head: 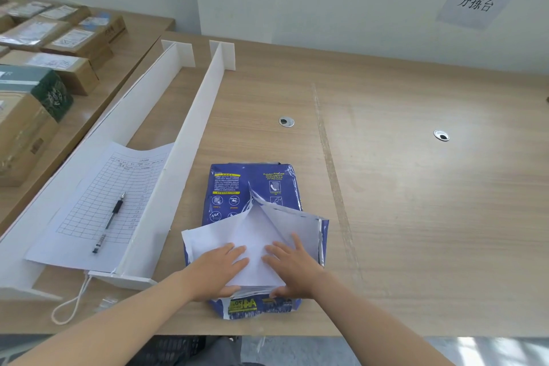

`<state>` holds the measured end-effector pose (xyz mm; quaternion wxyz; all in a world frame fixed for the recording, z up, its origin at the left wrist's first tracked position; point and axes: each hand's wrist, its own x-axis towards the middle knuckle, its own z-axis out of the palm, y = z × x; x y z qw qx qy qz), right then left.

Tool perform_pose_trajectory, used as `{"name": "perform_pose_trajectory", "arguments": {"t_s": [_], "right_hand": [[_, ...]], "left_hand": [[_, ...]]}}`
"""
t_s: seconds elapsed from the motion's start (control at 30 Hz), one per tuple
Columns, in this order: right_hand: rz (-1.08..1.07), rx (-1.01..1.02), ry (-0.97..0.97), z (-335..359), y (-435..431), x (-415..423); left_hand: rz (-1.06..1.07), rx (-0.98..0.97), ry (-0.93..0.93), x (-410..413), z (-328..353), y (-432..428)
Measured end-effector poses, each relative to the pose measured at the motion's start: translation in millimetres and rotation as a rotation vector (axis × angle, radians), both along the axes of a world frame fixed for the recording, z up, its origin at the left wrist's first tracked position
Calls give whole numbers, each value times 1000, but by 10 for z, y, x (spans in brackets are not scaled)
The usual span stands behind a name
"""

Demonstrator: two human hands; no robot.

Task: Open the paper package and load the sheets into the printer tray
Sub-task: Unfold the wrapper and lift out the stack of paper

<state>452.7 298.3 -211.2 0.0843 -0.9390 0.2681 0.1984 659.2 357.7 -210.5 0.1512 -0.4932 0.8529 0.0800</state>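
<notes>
A blue paper package (234, 187) lies on the wooden desk near its front edge, its wrapper torn open at the near half. The torn flaps are folded out to both sides and white sheets (257, 235) show in the gap. My left hand (218, 269) and my right hand (292, 267) both rest on the near end of the sheets, fingers on top and thumbs tucked under the stack's front edge. No printer or tray is in view.
A long white divider frame (190, 140) runs along the left, holding a printed form (104, 205) and a black pen (111, 221). Cardboard boxes (59, 47) are stacked on a side table at far left. Two cable grommets (286, 121) sit further back on the desk (416, 187).
</notes>
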Motion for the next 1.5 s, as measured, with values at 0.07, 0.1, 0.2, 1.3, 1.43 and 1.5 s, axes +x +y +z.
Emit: {"name": "perform_pose_trajectory", "arguments": {"t_s": [0.07, 0.1, 0.2, 1.3, 1.43, 1.5], "right_hand": [[10, 6, -6, -1, 11, 28], [13, 11, -9, -3, 14, 38], [0, 38, -20, 3, 13, 49], [-11, -30, -212, 223, -6, 33], [66, -130, -291, 421, -32, 0], [12, -172, -296, 512, -45, -6]], "left_hand": [[-10, -88, 29, -11, 66, -15], [-39, -101, 31, -15, 56, -2], [-101, -101, -39, -31, 88, 5], [1210, 283, 1087, 285, 171, -45], [1386, 383, 1108, 287, 261, -83], [1446, 470, 1056, 291, 310, -81]]}}
